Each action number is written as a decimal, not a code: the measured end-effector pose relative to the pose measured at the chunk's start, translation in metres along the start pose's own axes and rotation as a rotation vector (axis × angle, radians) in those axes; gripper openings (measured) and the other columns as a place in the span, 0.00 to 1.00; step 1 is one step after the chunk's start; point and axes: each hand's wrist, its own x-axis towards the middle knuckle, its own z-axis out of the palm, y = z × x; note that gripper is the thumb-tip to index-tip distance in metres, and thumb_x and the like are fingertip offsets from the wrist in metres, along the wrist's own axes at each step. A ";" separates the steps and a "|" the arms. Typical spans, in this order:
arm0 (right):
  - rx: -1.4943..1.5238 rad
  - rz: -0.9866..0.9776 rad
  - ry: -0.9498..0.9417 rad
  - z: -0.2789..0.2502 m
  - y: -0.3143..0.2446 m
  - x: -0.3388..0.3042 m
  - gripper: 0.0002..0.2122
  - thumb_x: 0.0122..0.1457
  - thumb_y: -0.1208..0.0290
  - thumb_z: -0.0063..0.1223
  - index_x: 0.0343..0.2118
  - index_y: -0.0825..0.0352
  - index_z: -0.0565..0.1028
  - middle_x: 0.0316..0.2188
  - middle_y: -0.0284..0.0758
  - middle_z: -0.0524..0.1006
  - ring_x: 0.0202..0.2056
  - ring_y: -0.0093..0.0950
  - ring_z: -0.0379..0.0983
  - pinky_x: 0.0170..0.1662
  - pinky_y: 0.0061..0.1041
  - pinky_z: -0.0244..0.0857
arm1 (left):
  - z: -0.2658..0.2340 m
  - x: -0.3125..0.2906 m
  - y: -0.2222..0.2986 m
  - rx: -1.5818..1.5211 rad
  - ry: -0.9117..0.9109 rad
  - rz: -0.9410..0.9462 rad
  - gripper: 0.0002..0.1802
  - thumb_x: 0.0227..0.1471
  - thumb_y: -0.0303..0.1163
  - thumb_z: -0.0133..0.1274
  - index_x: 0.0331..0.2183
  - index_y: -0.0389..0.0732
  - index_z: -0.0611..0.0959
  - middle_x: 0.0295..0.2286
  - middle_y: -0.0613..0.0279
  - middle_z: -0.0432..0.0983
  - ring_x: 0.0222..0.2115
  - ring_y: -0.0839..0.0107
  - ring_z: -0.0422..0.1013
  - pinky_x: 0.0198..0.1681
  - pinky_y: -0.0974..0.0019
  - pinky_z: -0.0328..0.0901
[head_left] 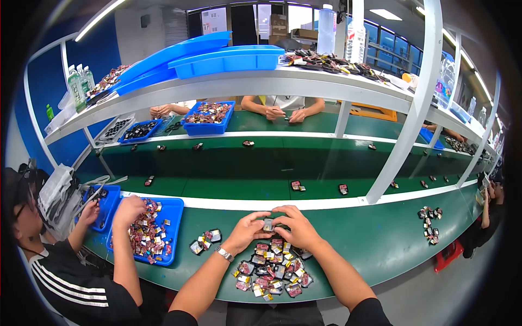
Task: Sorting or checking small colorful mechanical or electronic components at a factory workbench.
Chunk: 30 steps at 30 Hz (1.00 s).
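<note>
My left hand [243, 234] and my right hand [296, 229] meet above the green bench, fingers closed on a small grey and dark device housing [268, 225] between them. What lies inside the housing is too small to make out. Right below my hands is a heap of small electronic assemblies [274, 270], red circuit boards with silver and yellow battery packs in black shells. A few similar assemblies [205, 240] lie apart, left of my left wrist, which wears a metal-band watch [224, 254].
At my left a co-worker's hand [129, 211] reaches over a blue tray [176, 231] of red boards. Beyond the white rail [244, 204], a green conveyor [234, 182] carries scattered assemblies. A white post [405, 108] and an overhead shelf [228, 81] frame the far side, where another person's hands [285, 114] work.
</note>
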 end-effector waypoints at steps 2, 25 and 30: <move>0.038 0.002 0.003 0.002 0.000 0.000 0.08 0.51 0.75 0.59 0.35 0.64 0.77 0.49 0.39 0.71 0.54 0.39 0.64 0.55 0.34 0.61 | 0.002 0.000 -0.004 -0.001 -0.016 0.028 0.18 0.61 0.25 0.42 0.53 0.36 0.68 0.42 0.56 0.72 0.41 0.68 0.74 0.48 0.63 0.72; 0.165 0.137 0.101 0.026 0.003 -0.008 0.04 0.51 0.72 0.58 0.30 0.63 0.79 0.46 0.37 0.74 0.51 0.38 0.66 0.55 0.35 0.60 | -0.001 0.000 -0.008 0.024 -0.112 0.048 0.16 0.61 0.23 0.42 0.52 0.37 0.68 0.43 0.57 0.73 0.46 0.70 0.71 0.50 0.63 0.70; 0.097 0.183 0.275 0.041 -0.002 -0.008 0.04 0.50 0.73 0.59 0.29 0.65 0.79 0.43 0.35 0.75 0.49 0.36 0.68 0.53 0.35 0.61 | 0.000 0.001 -0.008 -0.015 -0.095 0.057 0.16 0.62 0.26 0.42 0.51 0.37 0.67 0.44 0.56 0.72 0.46 0.69 0.71 0.51 0.62 0.70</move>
